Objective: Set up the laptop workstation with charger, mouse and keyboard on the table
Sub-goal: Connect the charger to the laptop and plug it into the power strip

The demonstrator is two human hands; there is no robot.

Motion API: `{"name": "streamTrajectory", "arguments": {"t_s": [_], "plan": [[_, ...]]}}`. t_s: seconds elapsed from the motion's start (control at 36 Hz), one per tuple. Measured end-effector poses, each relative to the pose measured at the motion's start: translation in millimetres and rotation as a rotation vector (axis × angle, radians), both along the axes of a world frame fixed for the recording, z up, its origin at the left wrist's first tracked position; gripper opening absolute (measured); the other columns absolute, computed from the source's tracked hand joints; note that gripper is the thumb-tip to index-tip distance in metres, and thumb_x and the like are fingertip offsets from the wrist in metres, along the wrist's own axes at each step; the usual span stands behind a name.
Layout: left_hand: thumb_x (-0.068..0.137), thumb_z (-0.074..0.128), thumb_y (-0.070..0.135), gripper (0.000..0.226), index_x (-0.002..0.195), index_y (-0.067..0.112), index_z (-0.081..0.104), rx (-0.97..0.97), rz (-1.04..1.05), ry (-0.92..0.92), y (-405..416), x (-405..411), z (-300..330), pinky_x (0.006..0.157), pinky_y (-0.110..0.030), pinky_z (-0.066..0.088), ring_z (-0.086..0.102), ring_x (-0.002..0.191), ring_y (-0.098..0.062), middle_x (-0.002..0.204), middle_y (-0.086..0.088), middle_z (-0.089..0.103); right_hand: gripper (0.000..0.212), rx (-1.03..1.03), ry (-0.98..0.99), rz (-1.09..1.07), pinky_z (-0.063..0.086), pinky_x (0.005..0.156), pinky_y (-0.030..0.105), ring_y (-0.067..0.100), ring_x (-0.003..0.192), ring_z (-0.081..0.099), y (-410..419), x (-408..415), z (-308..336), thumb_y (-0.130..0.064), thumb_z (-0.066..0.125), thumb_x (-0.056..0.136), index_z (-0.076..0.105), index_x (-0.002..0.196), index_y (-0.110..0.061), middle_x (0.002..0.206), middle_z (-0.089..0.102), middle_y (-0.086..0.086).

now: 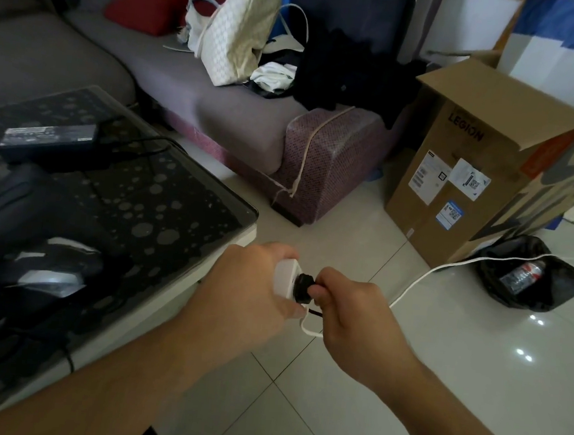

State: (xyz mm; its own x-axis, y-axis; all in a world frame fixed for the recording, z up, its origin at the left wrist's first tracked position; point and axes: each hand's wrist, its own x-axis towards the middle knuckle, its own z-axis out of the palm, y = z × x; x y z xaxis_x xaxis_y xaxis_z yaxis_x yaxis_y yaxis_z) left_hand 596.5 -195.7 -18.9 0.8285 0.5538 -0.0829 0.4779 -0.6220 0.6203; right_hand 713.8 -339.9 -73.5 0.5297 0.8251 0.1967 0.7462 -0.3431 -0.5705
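Observation:
My left hand [256, 280] grips a white power strip [286, 279] above the floor, just past the table's corner. My right hand [350, 308] pinches the charger's black plug [304, 285], which sits against the strip's face. The strip's white cord [446, 264] trails right across the tiles. The black charger brick [49, 138] lies on the dark glass table [178, 188] at the far left, its black cable running over the glass. A black and silver mouse [55, 267] rests near the table's front edge.
A grey and purple sofa [238, 120] with a white bag [240, 31] and dark clothes stands behind the table. A cardboard box [481, 171] stands at right, with a black bin bag [534, 281] holding a bottle beside it. Pale floor tiles [437, 383] lie ahead.

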Motion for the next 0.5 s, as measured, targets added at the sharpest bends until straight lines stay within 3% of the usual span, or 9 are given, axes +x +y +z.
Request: {"name": "streamTrajectory", "arguments": {"t_s": [0.06,0.14,0.19,0.28,0.36,0.5], "plan": [[0.075,0.09,0.037,0.075,0.141,0.04,0.055,-0.023,-0.018,0.009,3,0,-3,0.088,-0.027,0.061,0.065,0.1,-0.006,0.126,0.011,0.065,0.025,-0.039,0.028,0.018,0.031,0.045,0.021,0.012,0.049,0.045,-1,-3,-1,-0.035,0.047,0.108,0.058,0.094,-0.018,0.065,0.054,-0.008],[0.072,0.09,0.045,0.073,0.135,0.044,0.053,-0.07,-0.058,0.011,5,1,-7,0.081,-0.026,0.064,0.067,0.094,-0.006,0.117,0.015,0.063,0.021,-0.055,0.114,0.034,0.036,0.047,0.022,0.012,0.051,0.049,-6,-8,-1,-0.039,0.05,0.107,0.055,0.092,-0.024,0.066,0.054,-0.011],[0.073,0.09,0.045,0.07,0.132,0.042,0.054,-0.086,-0.094,0.024,5,1,-9,0.079,-0.025,0.064,0.066,0.092,-0.005,0.111,0.017,0.063,0.017,-0.061,0.188,0.051,0.04,0.05,0.023,0.01,0.054,0.052,-10,-7,-1,-0.037,0.055,0.106,0.056,0.093,-0.026,0.066,0.055,-0.01],[0.079,0.086,0.042,0.063,0.133,0.041,0.056,-0.059,-0.089,0.032,7,3,-12,0.085,-0.03,0.063,0.067,0.1,-0.009,0.119,0.012,0.066,0.004,-0.077,0.311,0.084,0.044,0.055,0.025,0.014,0.06,0.055,-17,-1,3,-0.028,0.062,0.103,0.062,0.101,-0.031,0.071,0.06,-0.004],[0.082,0.085,0.04,0.052,0.124,0.045,0.055,-0.075,-0.078,0.022,10,3,-16,0.085,-0.031,0.064,0.066,0.1,-0.009,0.116,0.011,0.065,0.025,-0.097,0.356,0.152,0.045,0.059,0.021,0.012,0.063,0.055,-22,1,6,-0.02,0.066,0.1,0.061,0.109,-0.043,0.075,0.061,-0.005],[0.082,0.085,0.034,0.05,0.121,0.043,0.055,-0.088,-0.054,0.021,9,5,-15,0.085,-0.031,0.064,0.067,0.098,-0.009,0.113,0.014,0.064,0.024,-0.134,0.268,0.114,0.051,0.062,0.026,0.009,0.067,0.058,-20,5,10,-0.026,0.074,0.094,0.059,0.107,-0.039,0.085,0.063,-0.013]]}}
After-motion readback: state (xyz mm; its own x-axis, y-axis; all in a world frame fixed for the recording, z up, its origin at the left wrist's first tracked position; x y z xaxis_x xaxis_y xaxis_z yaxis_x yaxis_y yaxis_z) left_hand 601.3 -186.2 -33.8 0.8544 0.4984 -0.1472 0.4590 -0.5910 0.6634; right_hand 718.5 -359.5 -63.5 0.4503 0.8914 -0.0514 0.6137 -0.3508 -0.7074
